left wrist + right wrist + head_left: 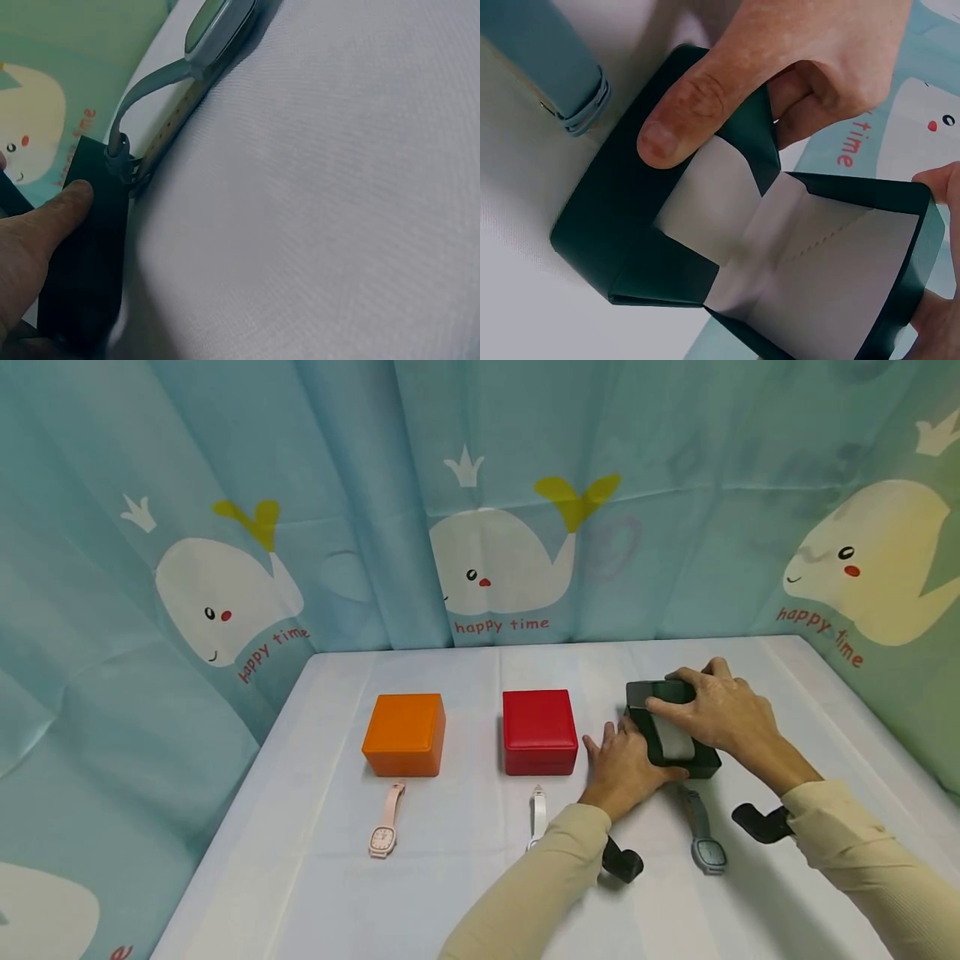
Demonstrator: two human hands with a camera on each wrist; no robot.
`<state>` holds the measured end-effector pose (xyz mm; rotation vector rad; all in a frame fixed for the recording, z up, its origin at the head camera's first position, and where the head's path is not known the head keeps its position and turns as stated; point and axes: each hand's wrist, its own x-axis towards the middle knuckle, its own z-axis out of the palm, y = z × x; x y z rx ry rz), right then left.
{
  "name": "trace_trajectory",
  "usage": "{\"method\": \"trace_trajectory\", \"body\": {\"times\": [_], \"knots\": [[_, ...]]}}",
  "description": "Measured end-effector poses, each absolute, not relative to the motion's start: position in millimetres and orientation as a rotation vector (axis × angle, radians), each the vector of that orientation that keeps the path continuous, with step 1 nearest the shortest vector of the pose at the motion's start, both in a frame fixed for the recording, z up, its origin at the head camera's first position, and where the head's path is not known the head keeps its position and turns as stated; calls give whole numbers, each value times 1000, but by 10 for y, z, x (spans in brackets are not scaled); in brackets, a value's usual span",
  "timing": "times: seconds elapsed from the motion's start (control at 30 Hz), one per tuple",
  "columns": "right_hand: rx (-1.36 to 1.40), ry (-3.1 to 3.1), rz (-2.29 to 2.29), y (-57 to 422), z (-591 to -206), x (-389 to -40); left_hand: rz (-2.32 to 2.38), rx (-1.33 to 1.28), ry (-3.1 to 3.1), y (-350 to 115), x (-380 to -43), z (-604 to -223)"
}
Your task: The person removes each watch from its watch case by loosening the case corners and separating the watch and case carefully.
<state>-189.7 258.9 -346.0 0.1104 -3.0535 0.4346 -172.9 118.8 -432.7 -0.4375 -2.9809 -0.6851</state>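
A dark green watch box [705, 763] stands at the right of the table, its lid raised. My left hand [621, 767] grips the base; in the left wrist view its thumb [71, 202] lies on the front wall. With thumb and fingers, my right hand [723, 710] pinches the raised lid [641, 693]. A pale cushion [712, 202] and the lid's white lining [825, 277] show in the right wrist view. Just in front of the box lies a grey-blue watch [707, 853], its strap end close to the left thumb.
An orange box [403, 735] and a red box [540, 732], both closed, stand to the left. A pink watch [382, 839] lies before the orange one. A white watch [538, 814], partly covered by the left sleeve, lies before the red one. A whale-print curtain [360, 485] hangs behind.
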Motion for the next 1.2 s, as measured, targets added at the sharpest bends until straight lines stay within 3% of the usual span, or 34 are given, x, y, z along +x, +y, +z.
{"method": "trace_trajectory", "body": {"times": [1.2], "knots": [[134,-2796,521,2587,-3885,-1582,-688,-386,-2931,1215,-1701,-4370]]}}
